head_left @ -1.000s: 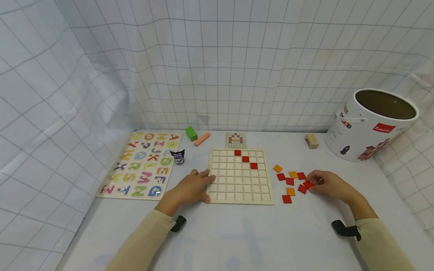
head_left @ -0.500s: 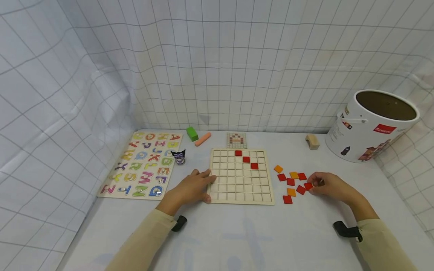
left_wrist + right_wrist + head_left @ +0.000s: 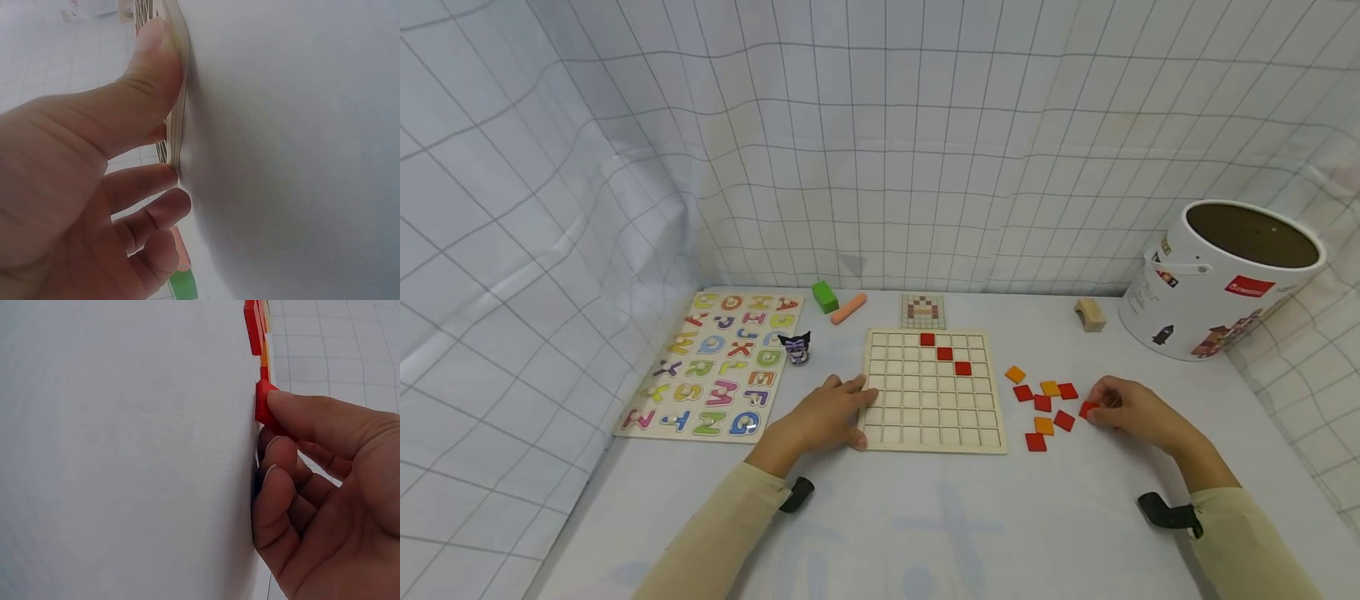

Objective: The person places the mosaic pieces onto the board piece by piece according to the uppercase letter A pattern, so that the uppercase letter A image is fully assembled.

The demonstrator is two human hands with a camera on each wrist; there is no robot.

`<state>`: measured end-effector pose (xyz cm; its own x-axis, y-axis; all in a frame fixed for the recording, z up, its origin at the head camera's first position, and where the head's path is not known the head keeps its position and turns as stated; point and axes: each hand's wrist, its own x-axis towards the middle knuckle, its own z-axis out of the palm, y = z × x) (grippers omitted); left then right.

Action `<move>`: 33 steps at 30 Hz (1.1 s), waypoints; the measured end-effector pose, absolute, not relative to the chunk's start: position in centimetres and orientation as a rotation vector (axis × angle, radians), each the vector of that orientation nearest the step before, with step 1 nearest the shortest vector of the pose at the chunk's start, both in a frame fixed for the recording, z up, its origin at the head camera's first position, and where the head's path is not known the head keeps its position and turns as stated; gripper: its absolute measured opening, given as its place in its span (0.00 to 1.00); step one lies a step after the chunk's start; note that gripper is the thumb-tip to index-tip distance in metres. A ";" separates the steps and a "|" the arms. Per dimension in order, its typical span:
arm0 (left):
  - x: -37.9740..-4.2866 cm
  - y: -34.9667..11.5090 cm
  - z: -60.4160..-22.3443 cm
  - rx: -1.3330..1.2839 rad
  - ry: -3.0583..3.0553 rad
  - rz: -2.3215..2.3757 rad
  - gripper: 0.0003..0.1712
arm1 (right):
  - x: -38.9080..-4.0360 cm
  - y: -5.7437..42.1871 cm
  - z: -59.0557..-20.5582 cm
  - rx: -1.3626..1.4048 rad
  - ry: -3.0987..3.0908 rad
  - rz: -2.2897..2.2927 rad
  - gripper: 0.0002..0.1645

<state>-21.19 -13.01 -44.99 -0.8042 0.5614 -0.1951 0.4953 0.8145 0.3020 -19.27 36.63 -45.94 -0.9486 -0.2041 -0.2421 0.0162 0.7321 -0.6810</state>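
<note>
My right hand (image 3: 1131, 408) pinches a red square tile (image 3: 264, 406) between thumb and fingers, low at the tabletop. Several loose red and orange tiles lie just left of it, among them a red tile (image 3: 1063, 421) and an orange tile (image 3: 1043, 426). At the middle of the table lies a wooden grid board (image 3: 921, 421), with red tiles in a diagonal line of cells, the middle one a red tile (image 3: 944, 354). My left hand (image 3: 823, 417) rests at the board's left edge, thumb (image 3: 153, 62) against its rim and a finger over the top, the other fingers relaxed.
A small pattern card (image 3: 922, 311) lies behind the board. To the left are an alphabet puzzle board (image 3: 707, 437), a small dark figurine (image 3: 796, 348), a green block (image 3: 824, 297) and an orange stick (image 3: 848, 309). A wooden arch block (image 3: 1090, 315) and a white bucket (image 3: 1187, 308) stand back right.
The red tile under my right fingers has slid a little to the right, apart from the neighbouring red tile. My left hand and the board have stayed in place.
</note>
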 end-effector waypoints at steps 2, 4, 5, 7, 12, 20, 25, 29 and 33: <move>-21.2 -13.0 -45.0 0.810 2.724 0.345 0.48 | -19.3 36.8 -46.0 -0.138 2.618 -1.063 0.17; -21.2 -13.0 -45.1 0.811 2.726 0.338 0.48 | -19.3 36.9 -46.0 -0.139 2.611 -1.075 0.19; -21.3 -13.0 -45.1 0.811 2.728 0.334 0.48 | -19.3 37.1 -45.9 -0.141 2.611 -1.079 0.19; -21.3 -13.0 -45.1 0.808 2.729 0.330 0.48 | -19.3 37.2 -45.9 -0.117 2.611 -1.096 0.21; -21.3 -13.0 -45.0 0.796 2.727 0.333 0.48 | -19.3 37.4 -45.6 -0.044 2.642 -1.155 0.29; -21.2 -12.9 -45.1 0.769 2.721 0.344 0.48 | -19.5 37.1 -45.4 0.078 2.578 -1.387 0.35; -21.2 -12.9 -45.2 0.782 2.733 0.342 0.48 | -20.0 36.1 -45.6 0.090 2.454 -1.628 0.35; -21.2 -12.9 -45.3 0.782 2.731 0.339 0.49 | -20.7 34.5 -45.4 0.095 2.391 -1.722 0.36; -21.2 -12.9 -45.3 0.776 2.735 0.323 0.48 | -21.4 32.3 -45.1 0.080 2.373 -1.752 0.37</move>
